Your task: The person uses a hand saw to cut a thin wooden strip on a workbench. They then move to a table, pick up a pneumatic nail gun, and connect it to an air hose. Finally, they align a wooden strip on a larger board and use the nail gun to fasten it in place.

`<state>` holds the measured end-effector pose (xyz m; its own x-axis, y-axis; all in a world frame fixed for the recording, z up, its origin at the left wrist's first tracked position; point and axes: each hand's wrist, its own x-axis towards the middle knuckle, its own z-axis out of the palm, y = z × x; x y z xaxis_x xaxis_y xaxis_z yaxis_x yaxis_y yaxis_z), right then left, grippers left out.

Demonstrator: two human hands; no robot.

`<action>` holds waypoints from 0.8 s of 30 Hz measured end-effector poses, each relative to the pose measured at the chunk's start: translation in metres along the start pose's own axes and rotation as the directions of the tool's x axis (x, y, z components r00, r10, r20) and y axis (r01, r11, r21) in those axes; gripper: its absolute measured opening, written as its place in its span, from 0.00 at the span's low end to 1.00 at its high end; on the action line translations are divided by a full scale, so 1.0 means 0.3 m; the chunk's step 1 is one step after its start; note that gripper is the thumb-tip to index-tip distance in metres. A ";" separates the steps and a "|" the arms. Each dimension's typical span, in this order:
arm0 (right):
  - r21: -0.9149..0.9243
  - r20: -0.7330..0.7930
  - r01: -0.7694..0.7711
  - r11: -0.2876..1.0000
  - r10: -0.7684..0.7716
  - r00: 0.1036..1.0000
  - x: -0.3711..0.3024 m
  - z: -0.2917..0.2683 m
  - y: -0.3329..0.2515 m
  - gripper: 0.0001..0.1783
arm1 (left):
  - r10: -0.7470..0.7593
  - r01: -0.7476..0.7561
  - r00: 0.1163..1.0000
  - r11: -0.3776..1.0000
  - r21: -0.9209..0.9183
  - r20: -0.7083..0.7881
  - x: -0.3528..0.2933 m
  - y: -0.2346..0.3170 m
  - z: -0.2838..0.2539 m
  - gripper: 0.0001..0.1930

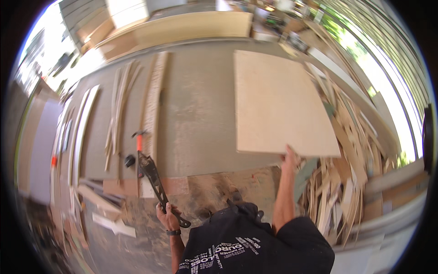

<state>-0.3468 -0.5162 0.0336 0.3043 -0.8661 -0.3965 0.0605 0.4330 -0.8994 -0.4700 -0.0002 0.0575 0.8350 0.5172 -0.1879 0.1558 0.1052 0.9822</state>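
My left hand [168,216] is closed around the lower end of a long black tool with cut-out openings [156,180]; its exact kind is unclear. The tool slants up over the table's near edge. At its far end sits an orange piece [139,143] with a dark, hammer-like head; whether the two are joined I cannot tell. My right hand [289,158] grips the near edge of a pale plywood panel [283,102], thumb on top and fingers hidden underneath. The panel covers the right part of the worktable [196,100].
Long wood strips [119,102] and a narrow board [155,100] lie on the table's left half, near a small black round object [130,160]. Offcuts [337,196] are heaped along the right. Wood scraps [114,224] litter the floor at left. A long panel [182,28] stands beyond the table.
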 end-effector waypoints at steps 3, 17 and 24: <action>-0.014 -0.035 0.064 0.998 -0.064 0.997 -0.019 0.057 -0.085 0.39 | -0.005 0.003 0.993 1.000 0.013 0.121 0.035 -0.033 0.024 0.09; -0.167 0.108 0.044 0.985 -0.026 0.994 0.301 0.536 -0.165 0.42 | 0.047 -0.047 0.980 0.999 -0.008 0.191 0.066 0.052 0.464 0.11; -0.198 0.318 -0.068 0.978 0.130 0.939 0.739 0.825 0.008 0.31 | 0.012 -0.013 1.000 1.000 -0.028 -0.004 -0.052 0.054 0.637 0.10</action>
<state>-0.0439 -0.6456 -0.0109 0.5960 -0.6776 -0.4309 -0.1502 0.4331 -0.8887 -0.3795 -0.1688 0.0777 0.8350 0.5215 -0.1756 0.1307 0.1221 0.9839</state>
